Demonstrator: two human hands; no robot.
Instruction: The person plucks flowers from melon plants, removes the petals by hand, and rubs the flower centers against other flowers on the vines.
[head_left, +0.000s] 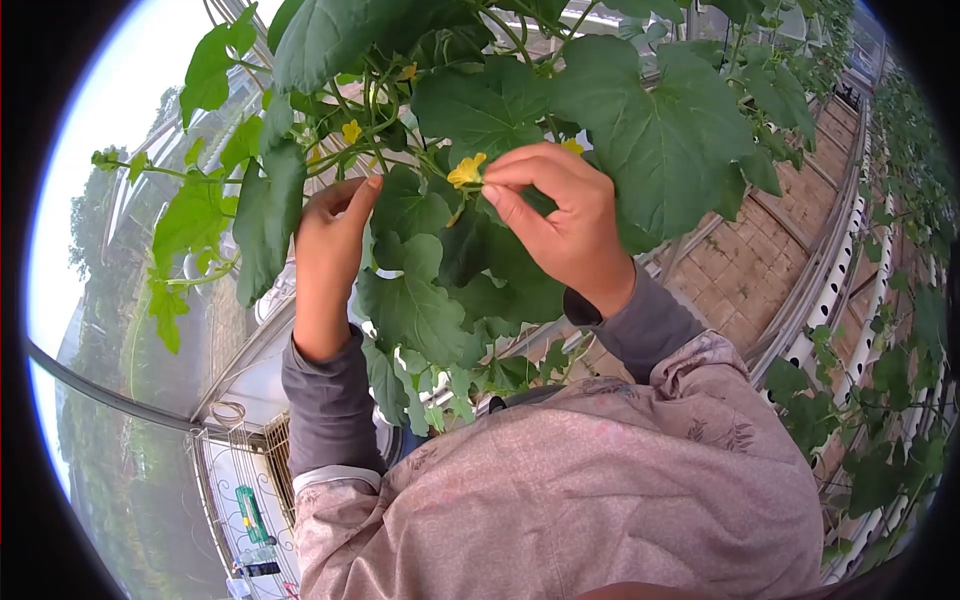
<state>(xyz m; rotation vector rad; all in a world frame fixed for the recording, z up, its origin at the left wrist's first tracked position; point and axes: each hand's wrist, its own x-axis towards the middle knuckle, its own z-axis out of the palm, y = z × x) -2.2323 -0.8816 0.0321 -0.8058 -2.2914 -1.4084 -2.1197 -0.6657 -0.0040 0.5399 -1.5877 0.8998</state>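
Observation:
Between the thumb and forefinger of my right hand [565,220] is a yellow flower [467,171], pinched at its right side. My left hand [335,245] is raised among the stems to the left, thumb and fingers closed together; what they hold, if anything, is hidden. Large green leaves [665,140] surround both hands, and a lobed leaf [420,300] hangs between them. Another yellow flower [351,131] shows on the vine just above my left hand.
A white metal rack [225,480] stands at the lower left near a curved frame bar [110,395]. On the right run white pipes with holes [850,240], more plants [900,400] and a paved path [740,270]. Bright leafy shoots [195,220] stick out at the left.

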